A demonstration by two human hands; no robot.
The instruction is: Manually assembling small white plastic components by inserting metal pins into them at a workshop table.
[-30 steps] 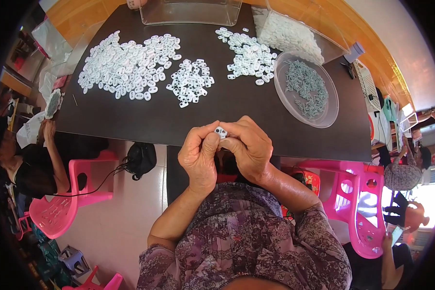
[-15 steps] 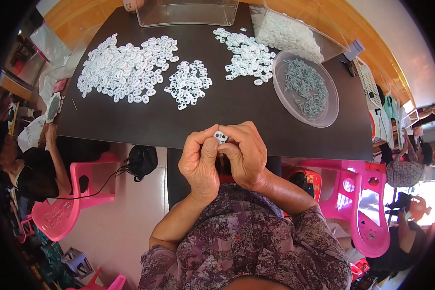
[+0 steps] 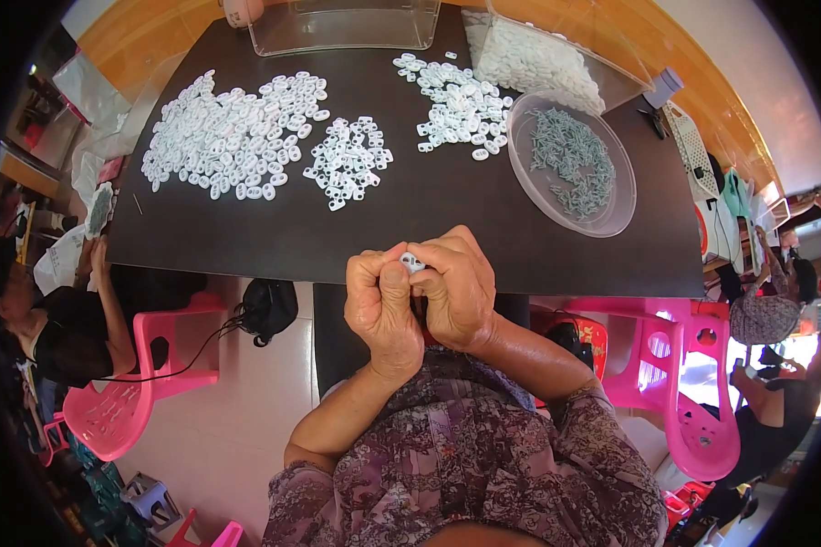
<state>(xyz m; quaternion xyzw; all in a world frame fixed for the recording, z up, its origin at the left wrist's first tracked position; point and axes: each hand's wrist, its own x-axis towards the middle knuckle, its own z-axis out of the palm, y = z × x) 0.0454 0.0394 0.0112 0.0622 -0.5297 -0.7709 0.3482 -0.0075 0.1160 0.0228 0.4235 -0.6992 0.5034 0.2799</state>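
Note:
Just off the table's near edge, a small white plastic piece [image 3: 412, 263] with two dark holes is pinched between my two hands. My left hand [image 3: 379, 305] grips its left side between thumb and fingertips. From the other side, my right hand [image 3: 461, 290] presses thumb and bent forefinger on it. The fingers cover much of its outline. Beyond the hands lies a small heap of squarish white plastic pieces [image 3: 348, 162]. A larger heap of oval white pieces [image 3: 233, 137] spreads to its left, and another heap of white pieces [image 3: 456, 102] lies farther right.
At the right of the dark table [image 3: 274, 242] sits a round clear tub [image 3: 628, 202] of grey screws [image 3: 570, 155]. Behind it a tilted clear bin holds white pieces [image 3: 538, 68]. Another clear bin [image 3: 337, 41] stands at the back. Pink chairs [image 3: 114, 415] and other people flank the table.
Both hands stay closed around the white piece, which has turned slightly between the fingertips. The whole view has shifted a little.

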